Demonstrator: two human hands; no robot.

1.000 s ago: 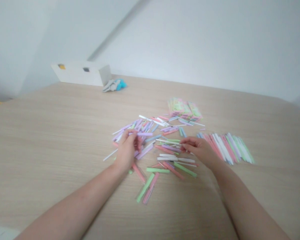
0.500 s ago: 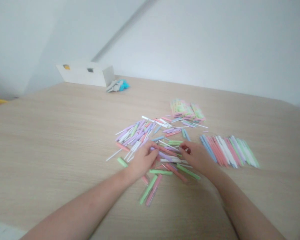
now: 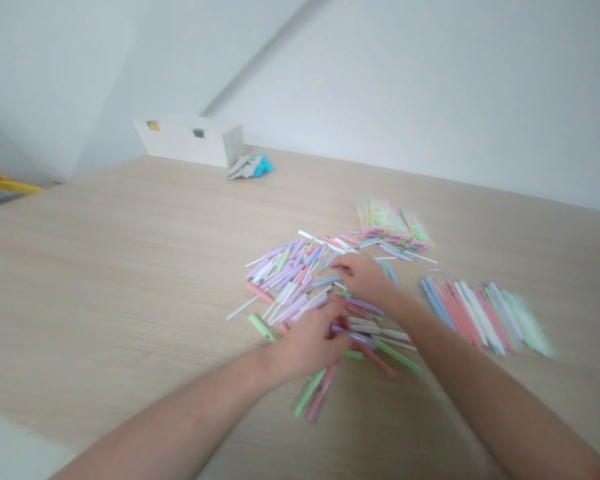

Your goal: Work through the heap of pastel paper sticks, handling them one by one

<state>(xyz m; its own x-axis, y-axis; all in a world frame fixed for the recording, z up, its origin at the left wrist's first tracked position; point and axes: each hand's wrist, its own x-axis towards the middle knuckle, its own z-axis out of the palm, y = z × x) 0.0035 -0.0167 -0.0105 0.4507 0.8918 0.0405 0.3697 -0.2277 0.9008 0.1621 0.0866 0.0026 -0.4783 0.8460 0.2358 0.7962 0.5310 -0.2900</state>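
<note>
A loose pile of slim pen-like sticks [image 3: 285, 273] in purple, green, pink, blue and white lies on the table; some have thin white ends. My left hand [image 3: 317, 340] is at the near side of the pile, its fingers closed on a purple stick [image 3: 357, 337]. My right hand [image 3: 363, 273] is over the middle of the pile with the fingers curled near a blue stick [image 3: 326, 281]; whether anything is between them is hidden. Two sticks, a green one [image 3: 309, 395] and a pink one [image 3: 323, 393], lie nearest me.
At right a neat row of similar sticks [image 3: 485, 313] lies sorted by colour. Behind the pile are stacked green-and-pink packs [image 3: 393, 221]. Farther back stand a white box [image 3: 185, 143] and a crumpled grey-and-blue glove-like cloth [image 3: 251, 167]. A wall rises behind the wooden table [image 3: 105, 267].
My right hand has moved left and farther over the pile. My left hand has come nearer me and to the right, with a purple stick in it. The view has shifted slightly.
</note>
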